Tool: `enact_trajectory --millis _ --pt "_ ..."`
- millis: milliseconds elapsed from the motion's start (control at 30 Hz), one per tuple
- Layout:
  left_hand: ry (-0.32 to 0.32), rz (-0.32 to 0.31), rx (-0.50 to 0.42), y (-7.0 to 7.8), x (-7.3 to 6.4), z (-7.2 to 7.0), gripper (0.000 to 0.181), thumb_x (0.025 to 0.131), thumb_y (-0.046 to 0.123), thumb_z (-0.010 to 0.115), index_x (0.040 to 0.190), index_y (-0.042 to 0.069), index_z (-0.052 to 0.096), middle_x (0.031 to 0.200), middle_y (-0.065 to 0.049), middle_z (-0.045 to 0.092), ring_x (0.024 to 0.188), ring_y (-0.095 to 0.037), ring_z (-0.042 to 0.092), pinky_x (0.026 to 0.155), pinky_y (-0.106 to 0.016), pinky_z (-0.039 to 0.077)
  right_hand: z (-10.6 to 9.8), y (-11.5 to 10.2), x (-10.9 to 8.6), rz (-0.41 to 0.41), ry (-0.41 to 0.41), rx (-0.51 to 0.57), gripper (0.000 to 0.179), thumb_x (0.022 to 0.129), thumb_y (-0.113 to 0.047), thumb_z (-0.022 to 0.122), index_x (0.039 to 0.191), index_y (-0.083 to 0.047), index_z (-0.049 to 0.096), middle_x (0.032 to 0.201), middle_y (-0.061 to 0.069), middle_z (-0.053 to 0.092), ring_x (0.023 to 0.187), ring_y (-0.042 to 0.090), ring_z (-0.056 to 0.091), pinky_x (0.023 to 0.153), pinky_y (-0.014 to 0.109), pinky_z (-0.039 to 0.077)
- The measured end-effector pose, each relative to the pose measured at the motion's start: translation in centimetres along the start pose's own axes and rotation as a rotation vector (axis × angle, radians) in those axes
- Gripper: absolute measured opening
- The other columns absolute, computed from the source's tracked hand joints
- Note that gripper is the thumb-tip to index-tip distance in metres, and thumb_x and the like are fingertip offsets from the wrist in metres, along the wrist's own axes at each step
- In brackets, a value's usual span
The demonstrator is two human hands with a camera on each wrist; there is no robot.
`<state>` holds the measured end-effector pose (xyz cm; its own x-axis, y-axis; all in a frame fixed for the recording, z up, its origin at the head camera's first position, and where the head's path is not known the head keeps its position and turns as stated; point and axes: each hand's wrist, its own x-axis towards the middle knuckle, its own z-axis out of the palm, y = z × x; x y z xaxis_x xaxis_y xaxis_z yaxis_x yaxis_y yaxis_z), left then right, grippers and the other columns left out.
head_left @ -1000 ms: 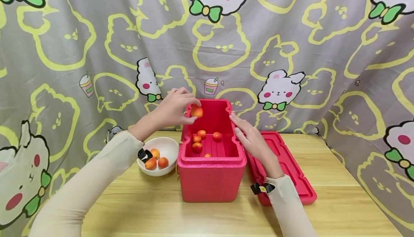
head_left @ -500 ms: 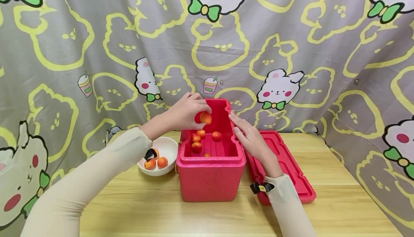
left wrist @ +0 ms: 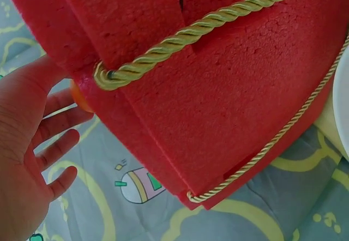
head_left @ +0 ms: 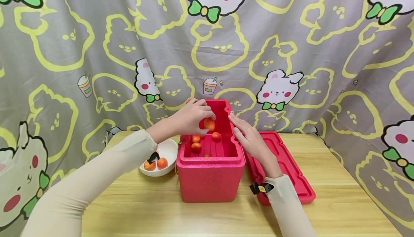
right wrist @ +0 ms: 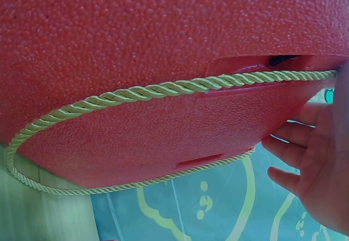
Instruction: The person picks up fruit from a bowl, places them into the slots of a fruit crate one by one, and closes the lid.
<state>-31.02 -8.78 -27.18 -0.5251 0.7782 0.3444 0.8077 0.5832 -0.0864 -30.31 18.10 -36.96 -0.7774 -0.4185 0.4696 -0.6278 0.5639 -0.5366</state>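
My left hand (head_left: 193,117) pinches a small orange-red fruit (head_left: 209,124), round like an apricot, over the inside of a red foam box (head_left: 211,183). In the left wrist view that fruit (left wrist: 80,96) is mostly hidden behind the box's edge, the lower fingers spread loosely. Several similar fruits (head_left: 196,147) lie on the box floor. Along the right rim rests my right hand (head_left: 247,133), its fingers extended. The right wrist view has the right hand's fingers (right wrist: 289,148) beside the box's outer wall. Left of the box, a white bowl (head_left: 171,150) contains orange fruits (head_left: 162,163), partly covered by the left wrist strap.
A red foam lid (head_left: 297,176) lies on the wooden table (head_left: 136,208) right of the box, partly under the right forearm. Gold cord (left wrist: 191,34) loops along the box's sides. Behind the table hangs a grey patterned curtain (head_left: 226,39).
My left hand has carried the fruit rightward and down, from the box's left rim to over its inside. My right hand has stayed on the right rim.
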Motion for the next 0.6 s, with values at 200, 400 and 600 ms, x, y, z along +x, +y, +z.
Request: enact_trajectory --millis 200,400,600 --pt "-0.013 0.005 0.016 0.01 -0.13 0.40 0.036 0.077 0.026 0.084 0.109 0.015 0.074 0.103 0.001 0.073 0.103 -0.019 0.056 0.089 -0.041 0.046 0.01 -0.20 -0.16 0.011 0.002 0.002 0.059 0.103 -0.033 0.054 0.159 -0.022 0.037 0.166 -0.001 0.035 0.152 0.026 0.036 0.119 0.058 0.033" --pt "-0.061 -0.022 0.020 0.00 -0.25 0.62 0.040 0.078 0.030 0.084 0.114 0.017 0.074 0.108 0.000 0.074 0.105 -0.019 0.057 0.092 -0.041 0.046 0.08 -0.19 -0.25 0.014 0.007 0.000 0.059 0.102 -0.029 0.055 0.158 -0.022 0.038 0.166 -0.002 0.035 0.152 0.027 0.036 0.116 0.059 0.036" --pt "-0.061 -0.048 0.014 -0.16 -0.52 0.56 0.039 0.078 0.030 0.084 0.114 0.017 0.074 0.109 0.001 0.074 0.105 -0.019 0.057 0.092 -0.041 0.048 0.15 -0.13 -0.20 0.011 0.009 -0.009 0.058 0.102 -0.024 0.056 0.158 -0.022 0.039 0.165 0.001 0.037 0.152 0.027 0.037 0.117 0.059 0.035"
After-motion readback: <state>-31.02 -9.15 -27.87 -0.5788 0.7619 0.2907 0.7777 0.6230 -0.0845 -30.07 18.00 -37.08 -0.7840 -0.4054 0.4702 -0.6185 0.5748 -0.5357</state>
